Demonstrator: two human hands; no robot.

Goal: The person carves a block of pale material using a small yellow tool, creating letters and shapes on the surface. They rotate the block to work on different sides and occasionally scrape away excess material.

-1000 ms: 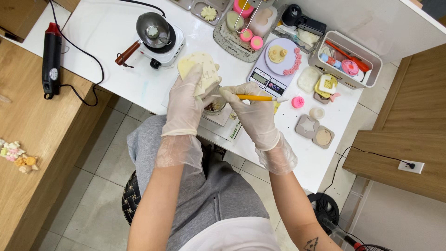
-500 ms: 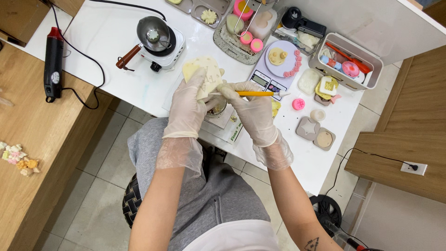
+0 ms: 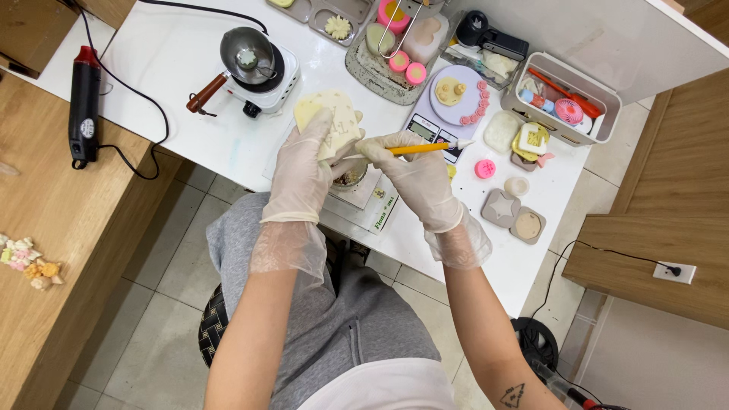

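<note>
Under the left hand (image 3: 304, 171), a cream slab (image 3: 334, 125) shows only partly

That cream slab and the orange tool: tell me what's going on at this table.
A seated person in clear gloves works over a white table. The left hand holds up a cream slab, tilted. The right hand holds an orange-handled tool crosswise, its pale tip pointing away from the slab. Below the hands sits a small cup. A small pan on a hot plate and a scale stand nearby.
</note>
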